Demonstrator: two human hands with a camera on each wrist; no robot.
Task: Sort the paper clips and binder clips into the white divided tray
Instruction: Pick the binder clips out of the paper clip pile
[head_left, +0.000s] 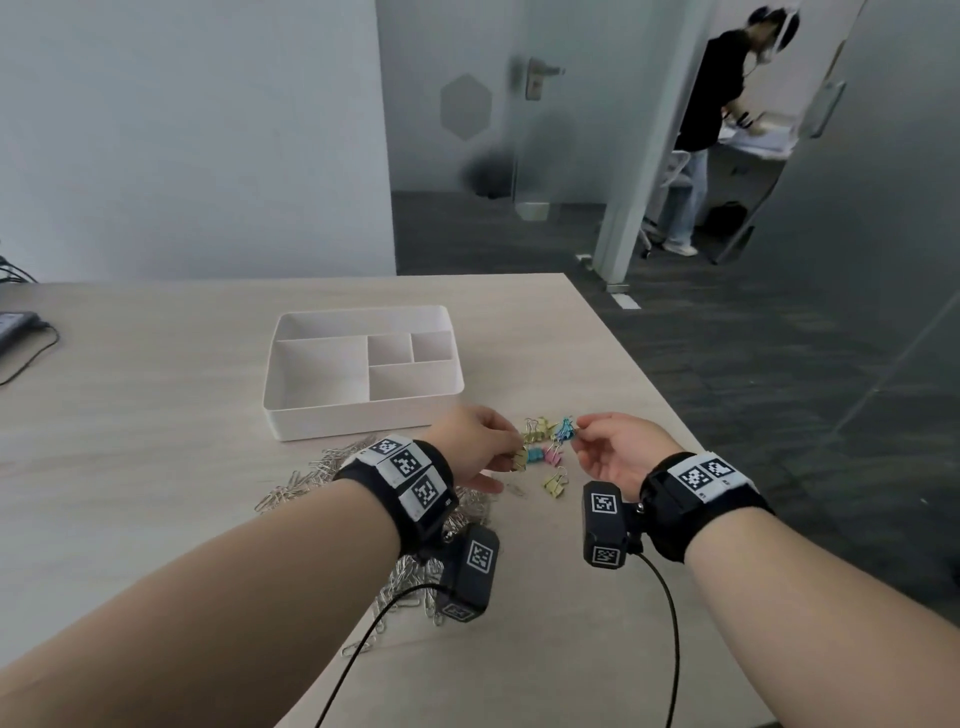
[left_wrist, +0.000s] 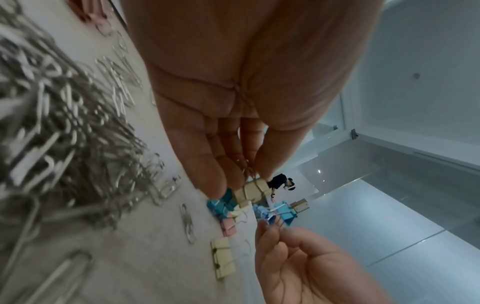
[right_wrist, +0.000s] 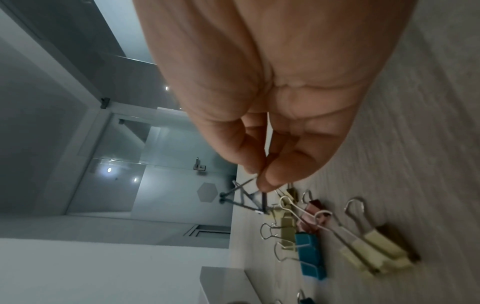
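Both hands pinch binder clips (white divided tray (head_left: 363, 415) empty).

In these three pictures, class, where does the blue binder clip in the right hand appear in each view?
Head: blue binder clip centre, at the right hand's fingertips.
Left wrist: lower centre, above the right hand.
Right wrist: dark silhouette below the fingertips.
Shared landmark: the yellow binder clip lying nearest the person.

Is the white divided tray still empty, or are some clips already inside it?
Empty: every compartment of the white divided tray shows a bare floor in the head view.
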